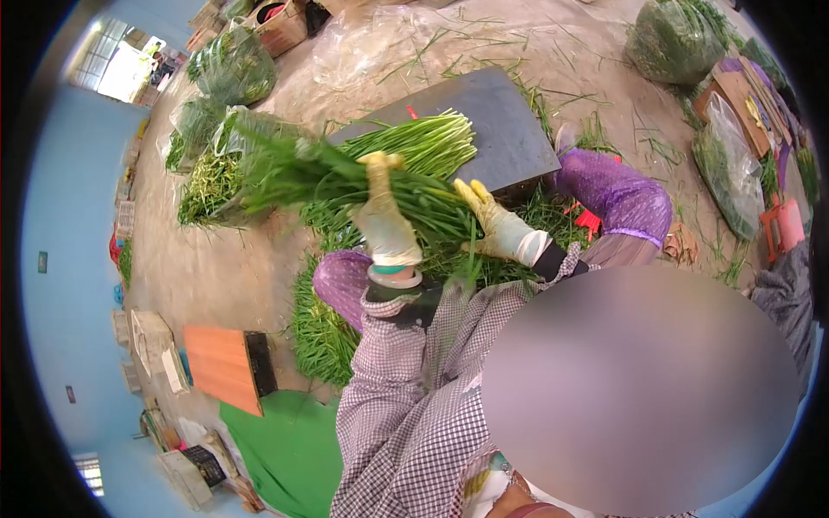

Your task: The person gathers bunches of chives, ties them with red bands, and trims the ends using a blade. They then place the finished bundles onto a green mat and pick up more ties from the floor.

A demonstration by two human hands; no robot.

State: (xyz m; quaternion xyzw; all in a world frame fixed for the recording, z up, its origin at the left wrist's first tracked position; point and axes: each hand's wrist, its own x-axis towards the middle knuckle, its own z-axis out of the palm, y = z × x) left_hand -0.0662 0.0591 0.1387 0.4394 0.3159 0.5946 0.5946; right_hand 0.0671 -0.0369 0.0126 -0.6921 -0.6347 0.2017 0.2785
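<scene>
My left hand [385, 216], in a yellow-and-grey coated work glove, is closed round a thick bunch of long green chives [432, 205]. The leafy tops of the bunch fan out to the left and are slightly blurred. At the other end of the bunch is my right hand [503, 226], gloved the same way, its fingers stretched out and apart against the stalk ends. Just beyond both hands, a second bundle of chives [436, 142] with pale stalks lies on a low dark board [505, 112]. Loose chives [324, 332] are heaped below, between and beside my purple-covered knees.
Clear plastic bags of greens [235, 65] stand at the back left, another bag [673, 41] at the back right. A bagged bundle [725, 168] lies near a red plastic stool [782, 226]. An orange-brown panel [220, 367] and green cloth [281, 440] are at left. Cut leaves litter the floor.
</scene>
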